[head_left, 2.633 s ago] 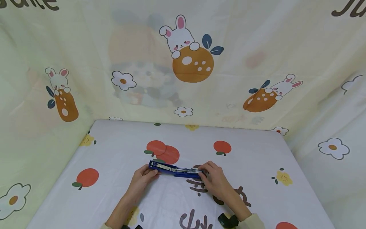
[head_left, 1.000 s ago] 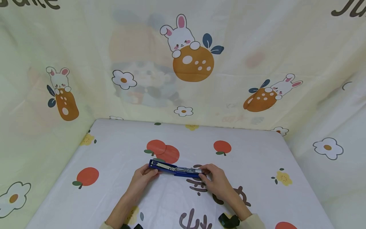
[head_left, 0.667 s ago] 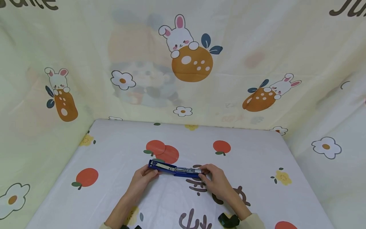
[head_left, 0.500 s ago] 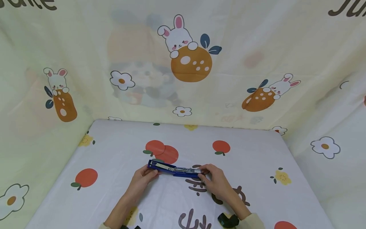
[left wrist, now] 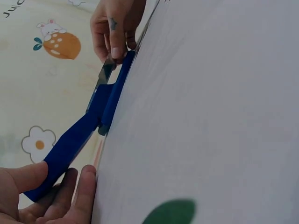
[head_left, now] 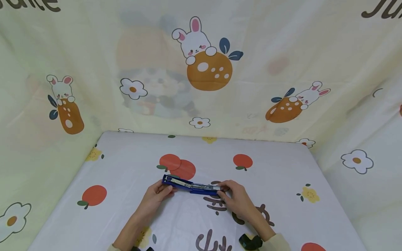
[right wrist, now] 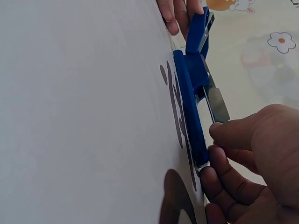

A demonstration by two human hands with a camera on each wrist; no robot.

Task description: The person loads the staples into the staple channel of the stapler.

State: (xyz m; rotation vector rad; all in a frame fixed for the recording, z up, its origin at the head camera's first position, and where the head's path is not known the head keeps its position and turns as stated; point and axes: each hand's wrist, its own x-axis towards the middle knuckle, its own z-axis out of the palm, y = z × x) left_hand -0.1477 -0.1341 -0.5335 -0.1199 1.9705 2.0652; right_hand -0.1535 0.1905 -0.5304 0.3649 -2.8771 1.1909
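A blue stapler (head_left: pixel 191 186) lies opened out over the middle of the table, its top arm swung back to the left and its metal magazine facing up. My left hand (head_left: pixel 156 195) grips the end of the swung-back top arm; in the left wrist view the thumb (left wrist: pixel 29 176) lies on one side and fingers on the other. At the other end, my right hand (head_left: pixel 236 198) holds the base and magazine tip. In the right wrist view its thumb (right wrist: pixel 233 134) touches the metal magazine (right wrist: pixel 217 103), with the fingers by the base's end.
A white cloth (head_left: pixel 132 157) printed with fruit and lettering covers the table. Pale printed curtains (head_left: pixel 251 104) rise at the back and both sides. Dark wrist-camera mounts (head_left: pixel 250 241) show near the sleeves at the bottom edge.
Both hands keep their hold and the stapler stays opened out in the same place. The right hand's fingers have shifted only slightly at its end; the head view has drifted a little.
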